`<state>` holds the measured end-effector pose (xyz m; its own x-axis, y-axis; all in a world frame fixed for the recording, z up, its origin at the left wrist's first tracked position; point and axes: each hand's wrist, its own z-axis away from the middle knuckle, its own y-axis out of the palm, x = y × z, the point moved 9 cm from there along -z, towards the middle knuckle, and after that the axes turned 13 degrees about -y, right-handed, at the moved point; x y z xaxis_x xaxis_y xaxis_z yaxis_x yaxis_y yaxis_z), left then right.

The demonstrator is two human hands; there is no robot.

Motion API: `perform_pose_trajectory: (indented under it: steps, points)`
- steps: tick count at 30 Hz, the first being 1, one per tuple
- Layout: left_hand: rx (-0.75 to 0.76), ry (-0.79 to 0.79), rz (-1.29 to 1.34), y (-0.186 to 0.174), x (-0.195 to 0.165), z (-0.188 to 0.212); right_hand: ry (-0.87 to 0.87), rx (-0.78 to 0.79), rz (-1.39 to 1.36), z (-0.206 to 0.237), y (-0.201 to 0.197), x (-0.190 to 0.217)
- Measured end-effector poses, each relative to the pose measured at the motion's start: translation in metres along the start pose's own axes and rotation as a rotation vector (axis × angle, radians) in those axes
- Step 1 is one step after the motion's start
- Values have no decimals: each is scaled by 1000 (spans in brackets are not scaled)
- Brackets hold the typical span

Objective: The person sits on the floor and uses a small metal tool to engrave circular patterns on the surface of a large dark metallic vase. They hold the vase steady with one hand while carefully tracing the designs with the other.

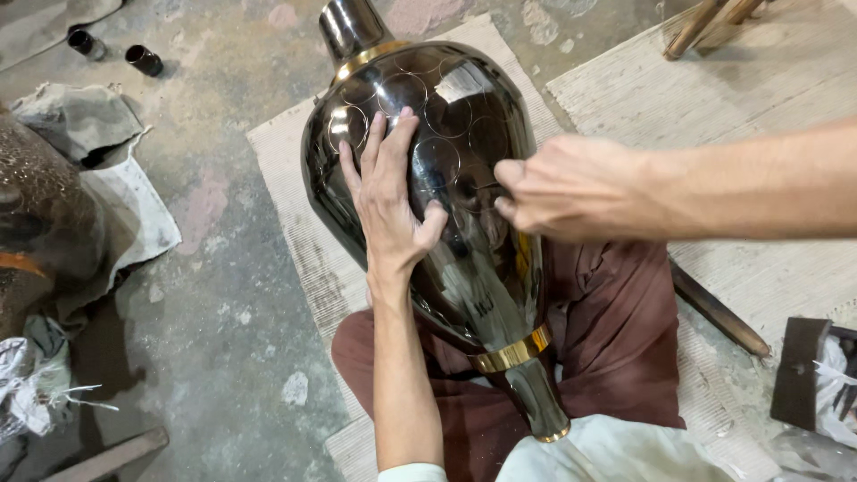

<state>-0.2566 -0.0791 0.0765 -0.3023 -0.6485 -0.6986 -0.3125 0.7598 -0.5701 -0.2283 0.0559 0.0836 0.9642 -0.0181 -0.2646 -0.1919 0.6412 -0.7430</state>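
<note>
Right hand (pixel 571 187) fingertips, hidden against the dark vase (pixel 464 259).

One large dark metal vase (pixel 464 178) lay across the lap, with two brass bands on it. Two hands rested on the vase: one left hand (pixel 388 192), one right hand (pixel 562 187). Two small dark cups (pixel 116 52) stood far left of the vase's neck. One woven mat (pixel 295 196) lay under the vase.
</note>
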Motion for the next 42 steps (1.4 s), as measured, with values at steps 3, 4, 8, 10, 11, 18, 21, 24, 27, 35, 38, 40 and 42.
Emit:
perform_pose_trajectory:
  steps: [3, 4, 8, 10, 11, 18, 21, 24, 27, 35, 38, 40, 42]
  points:
    - [-11, 1, -23, 1, -2, -1, -111, 125, 204, -2, 10, -6]
    - [-9, -6, -31, 2, -2, -1, -149, 198, 233, -4, 16, -5]
    - [-8, -5, -89, 4, -3, 1, -191, 187, 315, -11, 8, -5]
    - [1, -8, -127, 6, -2, 4, -190, 168, 365, -11, -2, -5]
    - [-1, -15, -139, 6, 0, 6, -168, 184, 308, -11, -5, -7]
    - [-108, -153, -207, 3, 38, 28, 144, -241, -460, 7, -11, -42]
    - [-136, -258, -150, -1, 67, 42, 285, -550, -794, 26, 28, -60]
    - [-177, -311, -58, -5, 89, 50, 363, -1174, -1094, 45, 70, -78]
    - [-226, -374, 43, -9, 105, 57, 780, -1404, -1704, 33, 171, -75]
    - [-244, -518, 291, -16, 129, 66, 1046, -1424, -2035, -48, 240, -58]
    - [-234, -472, 328, -15, 128, 66, 1111, -1432, -1817, -41, 239, -61]
    - [-211, -453, 366, -14, 130, 68, 984, -1554, -1471, -26, 219, -65]
    - [-209, -449, 435, -13, 136, 71, 914, -1564, -1298, -19, 204, -63]
